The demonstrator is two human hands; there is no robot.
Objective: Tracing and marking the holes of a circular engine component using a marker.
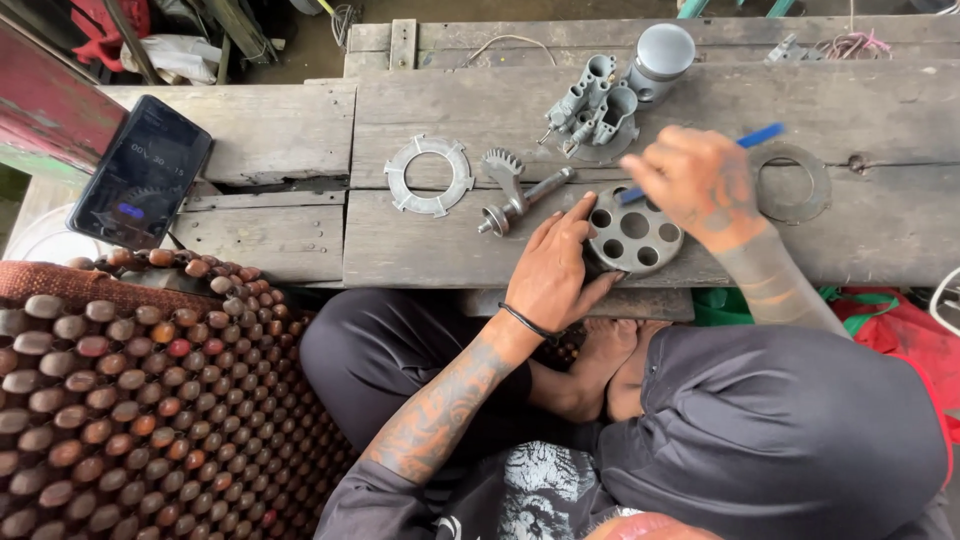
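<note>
Resting on rough grey wooden planks (880, 230), the round grey metal disc with drilled holes (634, 236) lies near centre. The left hand (560, 270) steadies its 9 o'clock rim with fingers together and flat. The right hand (700, 185) has fingers clamped on a thin blue plastic stick (752, 138) above it. A flat notched metal ring (430, 176) lies at 10 o'clock.

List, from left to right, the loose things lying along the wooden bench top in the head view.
Black phone → flat notched metal ring → geared shaft → round plate with holes, steadied by the left hand, with the right hand holding a blue tool over it → thin flat ring.
</note>
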